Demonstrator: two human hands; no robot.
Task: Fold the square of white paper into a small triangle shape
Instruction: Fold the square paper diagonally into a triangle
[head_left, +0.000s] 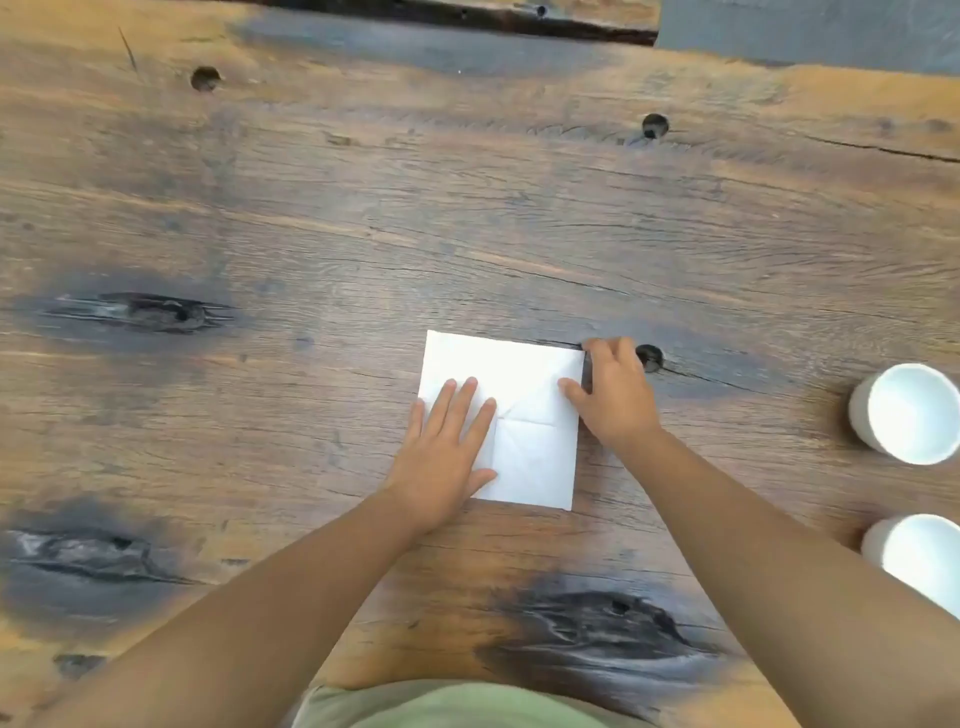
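A square of white paper (524, 384) lies flat on the wooden table, with crease lines crossing near its middle. My left hand (447, 457) rests palm down on its near left part, fingers spread and flat. My right hand (613, 395) sits at the paper's far right corner, thumb on the sheet and fingers curled over the edge, pinching that corner. The paper's lower left part is hidden under my left hand.
Two white cups stand at the right edge, one (909, 413) farther off and another (919, 558) nearer, partly behind my right forearm. The plank table (363, 234) has dark knots and small holes, one hole (649, 357) just right of my right hand.
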